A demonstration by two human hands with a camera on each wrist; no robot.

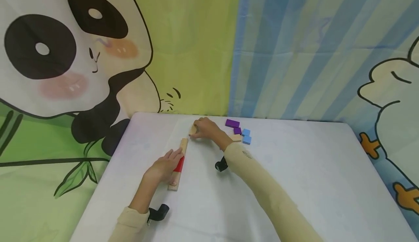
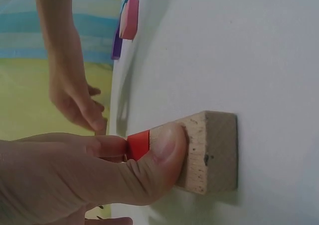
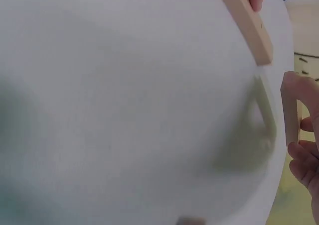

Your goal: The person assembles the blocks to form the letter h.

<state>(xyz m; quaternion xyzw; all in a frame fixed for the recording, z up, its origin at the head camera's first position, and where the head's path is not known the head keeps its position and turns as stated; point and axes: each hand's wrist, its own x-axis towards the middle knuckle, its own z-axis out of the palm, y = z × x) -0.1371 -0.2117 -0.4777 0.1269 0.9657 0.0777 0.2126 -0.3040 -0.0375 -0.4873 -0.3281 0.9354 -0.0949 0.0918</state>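
On the white table lies a straight row of blocks, with a plain wooden block [image 2: 222,150] at its near end, a red block [image 1: 179,164] in the middle and another plain wooden block [image 1: 184,144] at the far end. My left hand [image 1: 164,167] holds this row, its thumb on the near wooden block and its fingertips over the red and far blocks. Beyond the row's far end, my right hand [image 1: 207,129] pinches a separate plain wooden block [image 3: 290,113] between thumb and fingers. In the right wrist view, that block stands apart from the row, with its shadow on the table.
Right of my right hand sit two purple blocks [image 1: 232,123], two light blue blocks [image 1: 247,140] and a plain wooden block [image 1: 236,138]. Behind the table's far edge hangs a printed curtain [image 1: 193,52]. Each wrist wears a black camera [image 1: 221,165].
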